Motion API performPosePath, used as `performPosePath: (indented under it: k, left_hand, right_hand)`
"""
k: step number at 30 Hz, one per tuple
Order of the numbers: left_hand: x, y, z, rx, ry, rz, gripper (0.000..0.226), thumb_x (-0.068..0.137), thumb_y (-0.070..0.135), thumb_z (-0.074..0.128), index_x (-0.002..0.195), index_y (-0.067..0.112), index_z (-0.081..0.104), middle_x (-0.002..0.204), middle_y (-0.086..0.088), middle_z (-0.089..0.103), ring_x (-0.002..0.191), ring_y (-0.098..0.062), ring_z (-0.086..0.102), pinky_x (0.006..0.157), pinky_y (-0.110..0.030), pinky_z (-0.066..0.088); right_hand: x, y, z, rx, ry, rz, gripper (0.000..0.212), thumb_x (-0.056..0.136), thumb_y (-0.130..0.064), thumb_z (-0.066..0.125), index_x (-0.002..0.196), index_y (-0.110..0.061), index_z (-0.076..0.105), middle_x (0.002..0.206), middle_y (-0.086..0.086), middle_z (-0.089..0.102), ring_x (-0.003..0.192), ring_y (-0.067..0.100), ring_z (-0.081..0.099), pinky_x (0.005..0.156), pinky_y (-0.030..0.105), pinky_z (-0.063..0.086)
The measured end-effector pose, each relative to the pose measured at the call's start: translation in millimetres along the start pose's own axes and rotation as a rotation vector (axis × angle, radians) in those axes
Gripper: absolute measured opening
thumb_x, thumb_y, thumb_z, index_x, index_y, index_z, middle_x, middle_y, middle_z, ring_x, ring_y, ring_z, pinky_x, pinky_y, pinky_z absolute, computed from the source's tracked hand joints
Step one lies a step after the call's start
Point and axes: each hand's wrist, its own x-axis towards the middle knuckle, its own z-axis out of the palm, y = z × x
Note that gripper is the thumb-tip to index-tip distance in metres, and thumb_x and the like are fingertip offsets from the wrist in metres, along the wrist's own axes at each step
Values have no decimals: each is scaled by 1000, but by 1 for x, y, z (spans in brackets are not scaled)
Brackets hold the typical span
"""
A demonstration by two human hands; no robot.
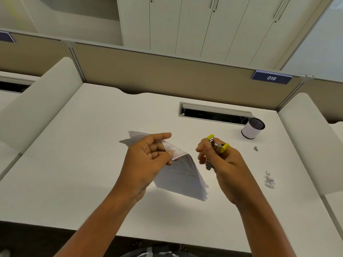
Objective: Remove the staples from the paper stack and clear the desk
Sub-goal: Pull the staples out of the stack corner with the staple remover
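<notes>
Above desk centre, the folded white printed paper stack (182, 170) hangs clear of the surface, pinched at its upper corner between thumb and curled fingers of the left hand (148, 156). Long axis of the stack runs from that far-left corner down to the near right, loose edges fanned at the bottom. Right hand (219, 156) sits just right of the pinched corner, fingers wrapped round a yellow-handled metal staple remover (216, 146); steel claws point down and left toward the paper, not touching. Any staple in that corner is too small to make out. Next bite likely means closing that short gap leftward. Pulled bent metal staples (269, 181) lie piled well right on the white desk (74, 164), one stray (256, 148) farther back, near a white cylindrical pot with dark top (252, 128).
</notes>
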Motion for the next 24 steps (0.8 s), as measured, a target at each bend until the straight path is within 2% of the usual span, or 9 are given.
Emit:
performPosePath:
  k: [3,5,7,10,13,18,21,24]
  left_hand:
    - [7,-7,4,36,0,24,48,89,0,77,130,24,71,98,-3,80,78,-20,79,78,-18,60]
    - [11,-10,6,48,-3,57,50,90,2,77,134,24,69,95,3,78,82,-21,79,79,-16,60]
    - [20,-15,14,44,-7,97,49,91,2,75,135,21,68,93,2,78,86,-22,79,79,-15,59]
    - [29,-25,22,44,-4,169,46,93,3,73,136,19,67,95,0,77,87,-25,77,81,-18,60]
    - [32,-35,24,42,-3,210,45,94,4,72,136,17,67,95,5,77,85,-23,77,83,-19,60]
    - [30,-47,31,43,-4,222,47,94,3,73,139,18,66,106,-1,78,94,-24,78,83,-20,61]
    - [27,-48,33,50,-8,247,51,93,5,74,141,18,64,112,0,78,97,-24,78,85,-22,62]
    - [23,-45,34,52,-19,278,52,93,5,74,142,19,63,113,-1,79,99,-22,79,87,-21,61]
  right_hand:
    - [5,6,1,123,55,175,36,96,-53,57,96,-22,76,85,4,59,83,19,58,90,37,46]
    - [7,8,0,187,60,215,37,100,-53,55,99,-23,75,84,4,54,83,20,50,83,36,37]
    - [13,12,-4,313,100,253,38,104,-50,51,102,-20,74,77,1,52,78,19,51,75,34,33]
    - [20,19,-7,644,179,337,39,102,-47,57,106,-13,74,74,-1,50,62,13,49,65,29,38]
    - [22,27,-8,812,235,382,34,95,-36,70,109,-5,75,78,4,60,62,15,48,60,27,48]
    - [18,32,-11,888,268,406,24,76,-13,82,97,-3,76,87,9,73,65,20,66,65,28,62]
    - [15,34,-12,841,247,392,17,73,-9,81,89,-5,79,86,12,75,70,23,72,68,31,64]
    - [13,32,-12,810,199,345,17,75,-5,80,92,-3,80,86,17,76,73,27,75,70,34,65]
